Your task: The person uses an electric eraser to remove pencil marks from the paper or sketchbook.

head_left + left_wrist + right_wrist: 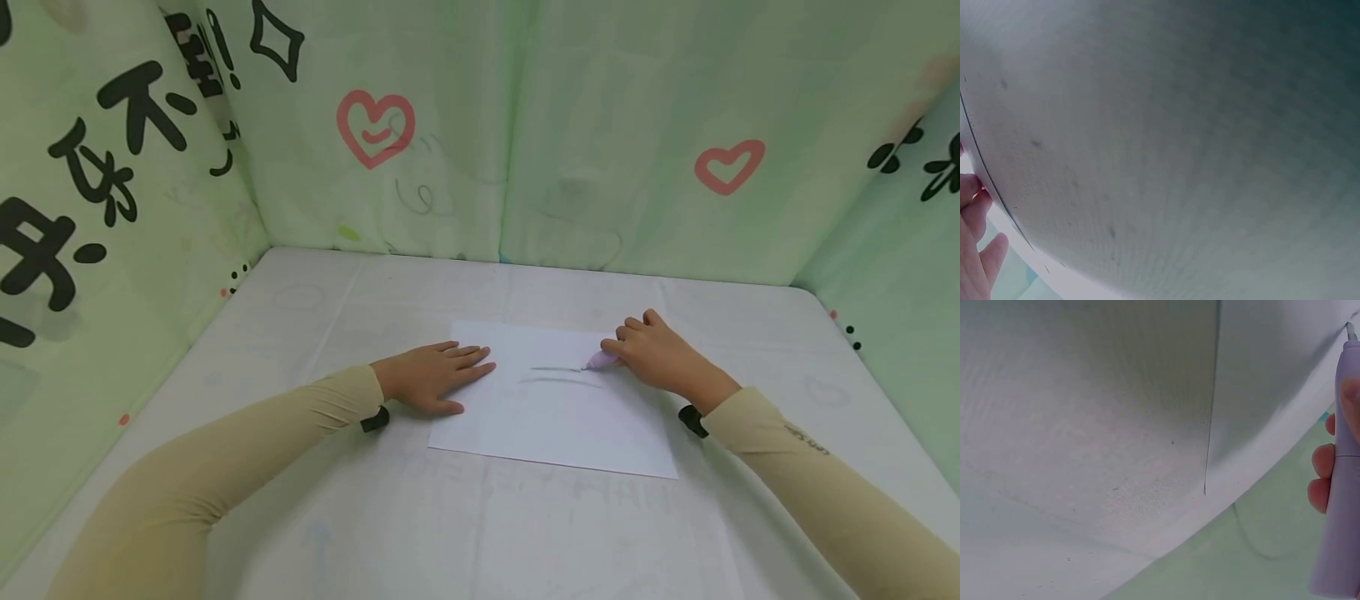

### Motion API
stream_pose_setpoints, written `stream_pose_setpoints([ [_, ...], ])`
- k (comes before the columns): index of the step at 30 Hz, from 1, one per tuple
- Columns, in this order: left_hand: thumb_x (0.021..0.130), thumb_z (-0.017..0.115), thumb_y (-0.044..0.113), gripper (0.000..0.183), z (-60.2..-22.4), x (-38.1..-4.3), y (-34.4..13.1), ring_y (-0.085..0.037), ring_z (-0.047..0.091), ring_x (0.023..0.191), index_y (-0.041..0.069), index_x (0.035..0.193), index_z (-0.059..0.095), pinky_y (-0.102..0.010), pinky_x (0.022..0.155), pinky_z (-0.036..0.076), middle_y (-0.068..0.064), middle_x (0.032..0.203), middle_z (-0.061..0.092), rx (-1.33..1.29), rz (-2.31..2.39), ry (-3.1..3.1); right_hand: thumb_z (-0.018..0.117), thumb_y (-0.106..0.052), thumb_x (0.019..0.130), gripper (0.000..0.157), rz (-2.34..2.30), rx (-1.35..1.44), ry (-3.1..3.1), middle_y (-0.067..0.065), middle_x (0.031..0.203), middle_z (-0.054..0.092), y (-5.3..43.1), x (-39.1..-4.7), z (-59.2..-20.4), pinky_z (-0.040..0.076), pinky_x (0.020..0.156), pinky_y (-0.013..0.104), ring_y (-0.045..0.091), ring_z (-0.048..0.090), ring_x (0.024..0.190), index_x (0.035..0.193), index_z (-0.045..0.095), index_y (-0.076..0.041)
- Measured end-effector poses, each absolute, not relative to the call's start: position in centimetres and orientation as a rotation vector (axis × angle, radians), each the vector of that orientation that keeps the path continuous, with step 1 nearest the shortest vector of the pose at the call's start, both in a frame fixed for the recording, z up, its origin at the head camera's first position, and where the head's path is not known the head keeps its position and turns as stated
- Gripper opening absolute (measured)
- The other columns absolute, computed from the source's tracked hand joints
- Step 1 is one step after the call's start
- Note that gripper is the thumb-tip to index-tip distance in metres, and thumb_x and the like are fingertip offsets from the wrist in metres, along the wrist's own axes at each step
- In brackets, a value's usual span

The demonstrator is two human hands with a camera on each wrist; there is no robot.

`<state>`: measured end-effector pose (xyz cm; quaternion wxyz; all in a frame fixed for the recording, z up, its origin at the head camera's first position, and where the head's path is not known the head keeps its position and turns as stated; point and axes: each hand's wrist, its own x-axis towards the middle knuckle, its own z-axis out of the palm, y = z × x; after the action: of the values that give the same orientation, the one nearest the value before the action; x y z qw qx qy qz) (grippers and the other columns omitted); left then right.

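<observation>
While the left hand [431, 379] lies with its fingers straight and spread over the left edge of a white sheet of paper [555, 433], the right hand [660, 354] is clamped on a thick lavender pen [601, 360], thumb and fingertips curled round the barrel, as the right wrist view confirms. The sheet rests on the white tabletop [585, 533], and the pen is over its far right part, its tip pointing left and meeting the paper, as far as can be told, at the right end of a thin grey stroke [553, 368]. A second, fainter stroke [558, 381] runs just on the near side of the first, roughly alongside it, the two apart. The step in hand looks to be drawing, with the far stroke probably unfinished. The next move seems to call for light, even pressure from the pen if the stroke is to run further right, and for the left hand to bear down enough that the sheet does not slide or turn under the tip.
</observation>
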<state>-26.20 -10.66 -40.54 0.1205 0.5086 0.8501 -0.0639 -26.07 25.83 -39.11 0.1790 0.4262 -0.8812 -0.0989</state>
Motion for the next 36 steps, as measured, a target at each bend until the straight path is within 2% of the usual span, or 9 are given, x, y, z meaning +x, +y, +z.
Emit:
stream_pose_setpoints([
  [36,0.096,0.039,0.049,0.072,-40.34,-26.17,-10.7,-0.023,0.015,0.147,0.013,0.152,0.012,-0.043,0.12,0.015,-0.009,0.159,0.011,1.494,-0.196,2.478,0.079,-0.012,0.071,0.022,-0.323,1.207,-2.533,0.005,0.07,0.058,25.3,-26.23,-38.83,0.035,0.068,0.037,0.021,0.051,0.068,0.087,0.064,-0.015],
])
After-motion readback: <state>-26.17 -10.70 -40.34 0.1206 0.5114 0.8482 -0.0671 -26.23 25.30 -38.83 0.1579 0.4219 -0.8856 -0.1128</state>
